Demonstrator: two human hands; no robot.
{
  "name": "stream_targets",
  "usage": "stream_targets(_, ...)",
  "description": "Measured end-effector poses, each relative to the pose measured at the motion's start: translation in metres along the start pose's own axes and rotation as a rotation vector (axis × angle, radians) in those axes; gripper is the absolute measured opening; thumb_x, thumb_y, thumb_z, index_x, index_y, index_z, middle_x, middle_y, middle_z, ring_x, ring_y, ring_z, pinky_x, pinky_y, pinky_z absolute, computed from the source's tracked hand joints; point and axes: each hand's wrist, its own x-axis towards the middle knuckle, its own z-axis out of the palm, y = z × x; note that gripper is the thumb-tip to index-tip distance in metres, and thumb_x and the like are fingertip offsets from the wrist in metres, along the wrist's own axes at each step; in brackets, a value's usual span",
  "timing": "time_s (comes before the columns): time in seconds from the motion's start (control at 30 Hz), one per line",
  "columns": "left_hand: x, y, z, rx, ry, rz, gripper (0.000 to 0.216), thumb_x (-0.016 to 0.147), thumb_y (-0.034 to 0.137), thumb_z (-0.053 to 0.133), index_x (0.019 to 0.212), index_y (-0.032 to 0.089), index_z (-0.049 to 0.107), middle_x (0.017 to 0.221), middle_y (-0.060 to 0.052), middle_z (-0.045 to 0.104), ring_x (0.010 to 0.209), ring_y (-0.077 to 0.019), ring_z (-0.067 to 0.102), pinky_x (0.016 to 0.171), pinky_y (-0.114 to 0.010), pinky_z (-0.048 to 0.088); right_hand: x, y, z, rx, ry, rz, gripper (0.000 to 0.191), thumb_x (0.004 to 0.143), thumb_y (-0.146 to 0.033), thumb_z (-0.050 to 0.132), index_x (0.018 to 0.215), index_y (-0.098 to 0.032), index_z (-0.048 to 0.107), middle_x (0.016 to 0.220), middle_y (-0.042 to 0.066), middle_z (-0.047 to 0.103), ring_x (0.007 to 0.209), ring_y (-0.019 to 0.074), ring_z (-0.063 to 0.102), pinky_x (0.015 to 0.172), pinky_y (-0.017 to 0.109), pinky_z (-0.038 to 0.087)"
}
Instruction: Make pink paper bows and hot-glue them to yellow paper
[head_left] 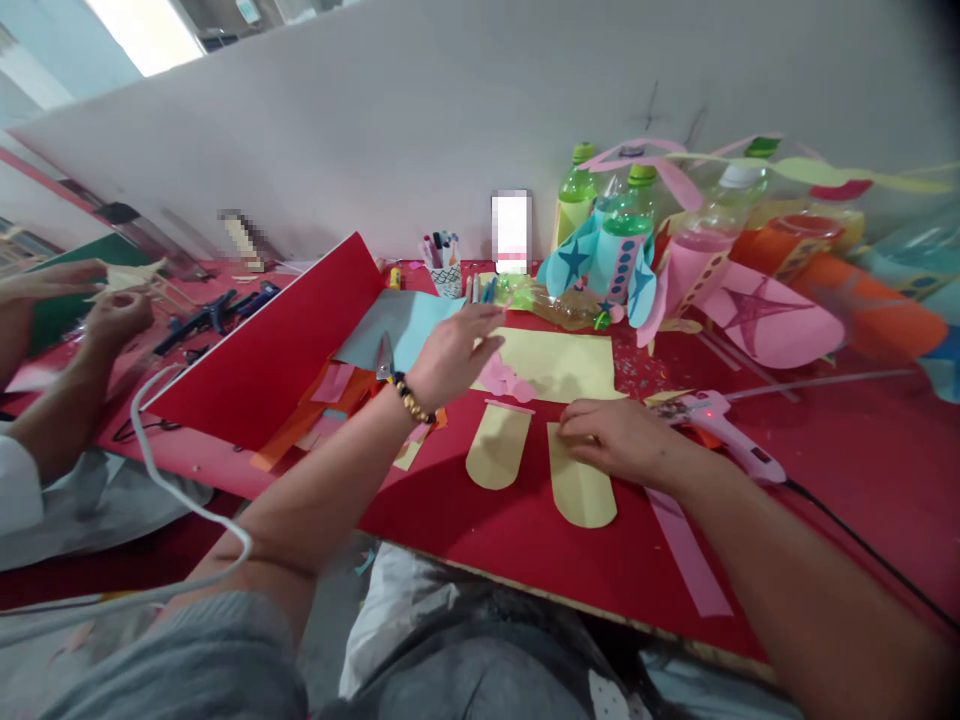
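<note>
My left hand [455, 352] is raised over the table with fingers stretched out and thumb apart, holding nothing. Just beyond its thumb, pink paper cut-outs [511, 382] lie at the edge of a pale yellow paper sheet [566, 365]. My right hand [619, 438] rests with bent, parted fingers on the upper end of a yellow paper piece with a rounded bottom [586, 500]. A similar rounded yellow piece [496, 450], with a thin pink strip along its top, lies flat between my hands. A pink paper strip [690, 555] extends below my right forearm.
A pink glue gun [731, 435] with a lit red light and trailing cord lies right. Decorated plastic bottles [630, 220] crowd the back right. Scissors [385, 360], paper scraps [319, 410] and a leaning red board [277, 350] are left. Another person's hands [112, 310] work beyond it.
</note>
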Motion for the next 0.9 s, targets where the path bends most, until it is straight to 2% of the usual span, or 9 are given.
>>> stream_targets(0.1, -0.041, 0.036, -0.004, -0.208, -0.120, 0.041, 0.032, 0.091, 0.023, 0.044, 0.118, 0.019, 0.062, 0.128, -0.007, 0.058, 0.114, -0.0194, 0.057, 0.098, -0.033, 0.047, 0.000, -0.003, 0.001, -0.108, -0.057, -0.002, 0.019, 0.078, -0.022, 0.060, 0.094, -0.024, 0.070, 0.102, 0.003, 0.066, 0.083, 0.0172, 0.064, 0.065, 0.025, 0.041)
stream_targets(0.2, -0.083, 0.070, 0.000, -0.348, -0.343, 0.127, 0.034, 0.094, 0.023, 0.042, 0.122, 0.023, 0.059, 0.132, -0.006, 0.056, 0.120, -0.0177, 0.053, 0.101, -0.030, 0.045, -0.001, -0.004, 0.002, -0.197, -0.045, 0.032, 0.015, 0.079, -0.028, 0.061, 0.091, -0.023, 0.067, 0.096, 0.003, 0.064, 0.076, 0.0164, 0.062, 0.058, 0.026, 0.036)
stream_targets(0.33, -0.121, 0.093, 0.012, -0.329, -0.474, 0.181, 0.037, 0.093, 0.024, 0.043, 0.128, 0.022, 0.053, 0.133, -0.007, 0.054, 0.119, -0.0180, 0.053, 0.103, -0.031, 0.044, -0.003, -0.007, 0.001, -0.255, -0.054, 0.066, 0.014, 0.079, -0.035, 0.063, 0.080, -0.021, 0.062, 0.087, 0.003, 0.065, 0.074, 0.0176, 0.062, 0.055, 0.027, 0.030)
stream_targets(0.47, -0.135, 0.090, 0.026, -0.197, -0.504, 0.239, 0.038, 0.093, 0.026, 0.043, 0.130, 0.018, 0.050, 0.136, -0.010, 0.050, 0.128, -0.0217, 0.044, 0.113, -0.039, 0.031, -0.002, -0.013, -0.001, -0.282, -0.096, 0.111, 0.015, 0.080, -0.036, 0.062, 0.080, -0.021, 0.060, 0.083, 0.005, 0.069, 0.076, 0.0217, 0.064, 0.054, 0.027, 0.028)
stream_targets(0.6, -0.136, 0.071, 0.039, -0.101, -0.493, 0.246, 0.041, 0.094, 0.027, 0.043, 0.134, 0.019, 0.046, 0.140, -0.009, 0.046, 0.138, -0.0227, 0.031, 0.118, -0.045, 0.017, -0.003, -0.015, -0.001, -0.312, -0.118, 0.150, 0.022, 0.081, -0.040, 0.060, 0.094, -0.023, 0.061, 0.081, 0.007, 0.071, 0.072, 0.0233, 0.065, 0.053, 0.027, 0.028)
stream_targets(0.73, -0.130, 0.056, 0.040, -0.072, -0.508, 0.274, 0.044, 0.094, 0.024, 0.042, 0.138, 0.019, 0.041, 0.142, -0.009, 0.044, 0.137, -0.0213, 0.034, 0.118, -0.044, 0.021, -0.004, -0.017, -0.002, -0.325, -0.124, 0.141, 0.020, 0.082, -0.040, 0.059, 0.095, -0.025, 0.061, 0.080, 0.007, 0.071, 0.073, 0.0248, 0.066, 0.052, 0.027, 0.026)
stream_targets(0.9, -0.120, 0.053, 0.029, -0.109, -0.468, 0.255, 0.038, 0.095, 0.022, 0.039, 0.130, 0.016, 0.050, 0.138, -0.010, 0.048, 0.129, -0.0203, 0.044, 0.111, -0.035, 0.036, -0.005, -0.018, -0.002, -0.340, -0.110, 0.164, 0.025, 0.081, -0.040, 0.061, 0.099, -0.022, 0.059, 0.080, 0.009, 0.071, 0.072, 0.0256, 0.067, 0.051, 0.027, 0.025)
